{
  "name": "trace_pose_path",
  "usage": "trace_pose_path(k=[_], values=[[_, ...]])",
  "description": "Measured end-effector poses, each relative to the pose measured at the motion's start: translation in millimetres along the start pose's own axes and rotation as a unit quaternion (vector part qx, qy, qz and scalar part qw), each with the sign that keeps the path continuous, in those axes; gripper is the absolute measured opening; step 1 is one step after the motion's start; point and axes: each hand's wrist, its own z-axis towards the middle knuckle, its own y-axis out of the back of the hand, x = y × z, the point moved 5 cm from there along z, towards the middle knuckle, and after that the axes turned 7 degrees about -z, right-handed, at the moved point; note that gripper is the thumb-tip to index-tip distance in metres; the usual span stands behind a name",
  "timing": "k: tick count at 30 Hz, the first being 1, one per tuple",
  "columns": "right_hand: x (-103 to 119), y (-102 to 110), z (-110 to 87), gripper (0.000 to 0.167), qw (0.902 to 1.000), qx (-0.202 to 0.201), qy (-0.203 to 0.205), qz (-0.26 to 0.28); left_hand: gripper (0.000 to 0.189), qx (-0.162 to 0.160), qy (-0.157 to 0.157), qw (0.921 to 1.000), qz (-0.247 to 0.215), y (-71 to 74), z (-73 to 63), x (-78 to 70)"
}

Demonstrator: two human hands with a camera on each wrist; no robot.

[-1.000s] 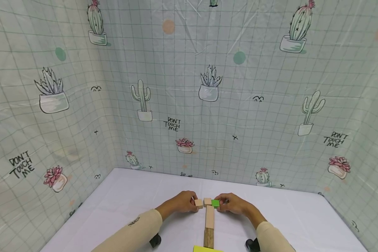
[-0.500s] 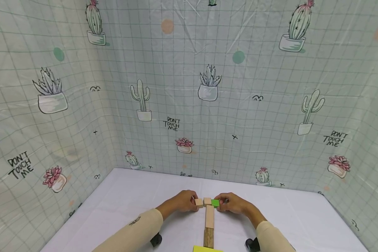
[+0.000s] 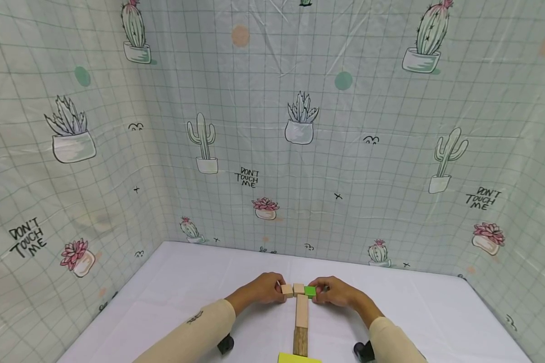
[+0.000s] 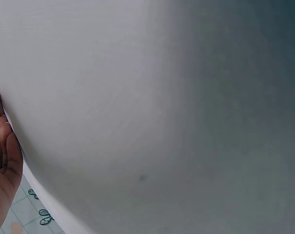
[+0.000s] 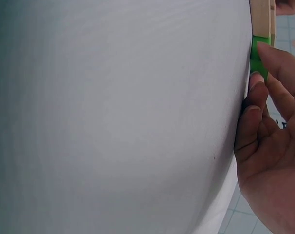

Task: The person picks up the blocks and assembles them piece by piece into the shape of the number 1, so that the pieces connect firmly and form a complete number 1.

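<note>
In the head view, my left hand (image 3: pixel 267 288) pinches a small plain wooden block (image 3: pixel 287 291) from its left side. A second plain block (image 3: pixel 298 289) sits beside it in the middle of the row. On the right end is a green block (image 3: pixel 310 292), held between the thumb and fingers of my right hand (image 3: pixel 337 292). Below the row runs a long pale wooden block (image 3: pixel 302 311), followed by a darker brown one (image 3: pixel 301 342). The right wrist view shows the thumb on the green block (image 5: pixel 259 68); in the left wrist view the held block is hidden.
A yellow block (image 3: pixel 298 358) is cut off by the bottom edge of the head view, in line with the brown block. Everything lies on a white tabletop (image 3: pixel 404 307). A cactus-print sheet (image 3: pixel 322 191) hangs behind and at both sides.
My left hand has brought its wooden block slightly rightward, narrowing the gap to the middle block. The right hand and green block keep their place, while the head view has shifted a little.
</note>
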Motion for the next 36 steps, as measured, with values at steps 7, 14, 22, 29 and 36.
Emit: trace_pose_path(k=[7,14,22,29,36], values=[[-0.1,0.1,-0.1,0.033,1.0,-0.002,0.001,-0.002,0.018,0.001,-0.004,1.0,-0.001,-0.4,0.3,-0.2],[-1.7,0.1,0.6,0.033,1.0,-0.003,-0.001,-0.004,0.018,0.004,-0.002,1.0,-0.006,-0.7,1.6,0.9],[-2.0,0.0,0.9,0.033,0.9999,-0.005,-0.005,-0.008,0.018,0.003,0.004,1.0,-0.006,-0.3,2.6,1.2],[-0.6,0.3,1.1,0.032,0.9999,-0.006,-0.002,-0.009,0.018,0.001,-0.002,1.0,-0.003,-0.6,3.9,1.8],[-1.2,-0.4,0.9,0.033,1.0,-0.004,-0.004,-0.003,0.018,0.002,-0.004,1.0,-0.005,-1.3,3.7,1.5]])
